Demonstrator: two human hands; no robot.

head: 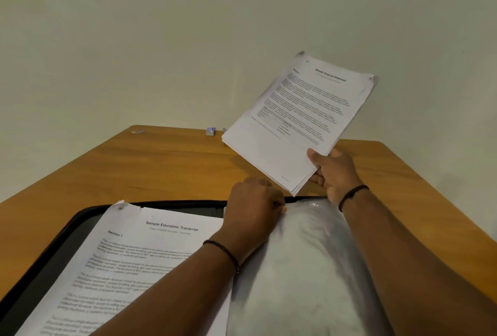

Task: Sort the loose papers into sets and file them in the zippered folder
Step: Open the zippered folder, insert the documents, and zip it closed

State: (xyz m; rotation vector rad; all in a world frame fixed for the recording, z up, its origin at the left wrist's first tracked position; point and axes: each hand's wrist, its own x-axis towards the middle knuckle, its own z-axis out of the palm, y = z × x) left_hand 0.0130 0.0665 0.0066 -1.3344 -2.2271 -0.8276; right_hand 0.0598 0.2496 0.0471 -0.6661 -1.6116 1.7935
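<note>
The black zippered folder [67, 230] lies open on the wooden table [166, 166] in front of me. A set of papers headed "Sample Education Transcript" [129, 265] rests on its left half. On its right half sits a clear plastic sleeve [301, 268]. My left hand [255, 206] grips the sleeve's top edge, fingers curled. My right hand [333, 171] pinches the lower corner of a stapled stack headed "Sample Financial Statement" [298, 120], held tilted above the table's far side.
A small staple box [210, 131] stands at the table's far edge by the wall. A paper scrap or clip [137, 131] lies near the far left corner. Bare wood shows between the folder and the far edge.
</note>
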